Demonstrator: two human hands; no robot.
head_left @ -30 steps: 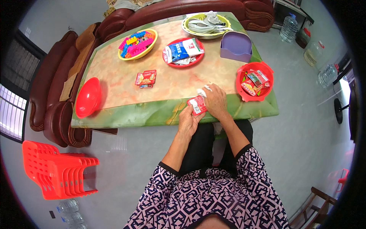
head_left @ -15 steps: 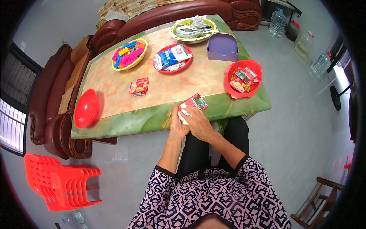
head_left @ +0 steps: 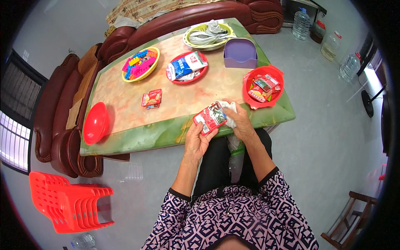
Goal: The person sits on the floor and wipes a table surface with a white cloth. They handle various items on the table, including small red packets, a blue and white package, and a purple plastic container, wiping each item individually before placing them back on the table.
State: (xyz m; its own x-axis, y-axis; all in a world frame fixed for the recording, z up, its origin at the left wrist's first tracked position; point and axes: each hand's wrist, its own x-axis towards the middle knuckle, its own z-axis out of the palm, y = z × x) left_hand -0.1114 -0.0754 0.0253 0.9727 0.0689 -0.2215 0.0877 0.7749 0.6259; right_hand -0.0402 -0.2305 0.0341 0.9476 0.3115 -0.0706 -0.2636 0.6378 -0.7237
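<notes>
Left hand point(head_left: 197, 141), pinching the red packet point(head_left: 209, 118) over the near edge of the worktop point(head_left: 166, 130), should hold it flat while the right hand point(head_left: 242, 126), curled round a white cloth point(head_left: 231, 116), wipes lightly.

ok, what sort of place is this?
Probably a home living room: dark red sofas stand along two sides of a low-looking stone-patterned table, and a yellow bowl of colourful toy bricks sits on it.

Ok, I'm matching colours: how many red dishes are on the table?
3: bowl at left, plate at back centre, basin at right; nested ones may be hidden.
</notes>
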